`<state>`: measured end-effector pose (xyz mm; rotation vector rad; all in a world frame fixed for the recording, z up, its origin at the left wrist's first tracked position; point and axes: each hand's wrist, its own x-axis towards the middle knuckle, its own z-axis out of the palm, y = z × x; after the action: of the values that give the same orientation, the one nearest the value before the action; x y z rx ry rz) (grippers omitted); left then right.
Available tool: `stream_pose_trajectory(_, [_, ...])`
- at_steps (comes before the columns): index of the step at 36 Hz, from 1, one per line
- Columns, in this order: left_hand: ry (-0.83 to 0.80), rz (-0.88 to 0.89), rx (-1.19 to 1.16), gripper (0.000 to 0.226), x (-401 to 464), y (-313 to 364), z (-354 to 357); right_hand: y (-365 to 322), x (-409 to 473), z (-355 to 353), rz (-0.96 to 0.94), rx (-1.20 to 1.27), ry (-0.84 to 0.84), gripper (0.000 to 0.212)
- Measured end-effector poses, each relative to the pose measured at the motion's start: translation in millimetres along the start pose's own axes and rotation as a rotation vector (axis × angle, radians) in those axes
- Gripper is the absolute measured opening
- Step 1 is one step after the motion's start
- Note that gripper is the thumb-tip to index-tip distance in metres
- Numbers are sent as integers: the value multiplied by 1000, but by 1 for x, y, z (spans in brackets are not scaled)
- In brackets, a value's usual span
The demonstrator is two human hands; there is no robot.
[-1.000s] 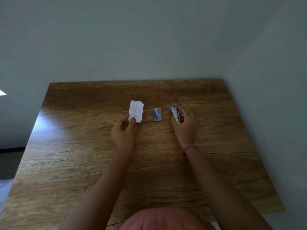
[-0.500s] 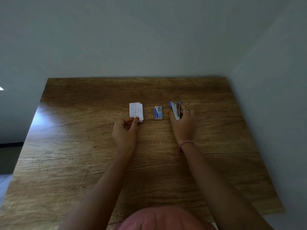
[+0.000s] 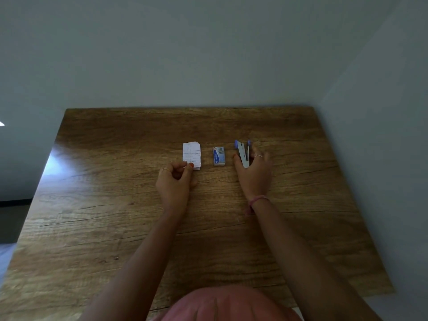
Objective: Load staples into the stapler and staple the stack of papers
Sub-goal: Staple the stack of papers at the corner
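Observation:
A small stack of lined white papers (image 3: pixel 191 154) lies flat on the wooden table (image 3: pixel 115 205). My left hand (image 3: pixel 176 180) pinches the stack's near edge between thumb and fingers. A little blue box of staples (image 3: pixel 218 155) sits to the right of the papers, touched by neither hand. Further right, a blue and silver stapler (image 3: pixel 243 152) lies with its top swung open. My right hand (image 3: pixel 253 172) holds the stapler's near end, thumb on its left side and fingers on its right.
Grey walls close the table at the back and on the right. The table's left edge drops to a dark floor (image 3: pixel 11 218). A pink-clothed knee (image 3: pixel 229 304) fills the bottom of the view.
The papers have come down from a slight lift to lie flat. The stapler has settled lower on the table. Both hands have stayed at their objects.

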<state>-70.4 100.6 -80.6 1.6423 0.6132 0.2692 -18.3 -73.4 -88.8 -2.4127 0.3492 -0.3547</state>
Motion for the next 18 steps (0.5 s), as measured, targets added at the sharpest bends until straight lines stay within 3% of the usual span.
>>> stream_pose_trajectory(5, [17,24,49,5,-3,1,0,0,-1,-2,1,18,-14,58])
stream_pose_trajectory(18, [-30,95,130,14,-14,10,4,-1,-13,-19,21,151,-114,67])
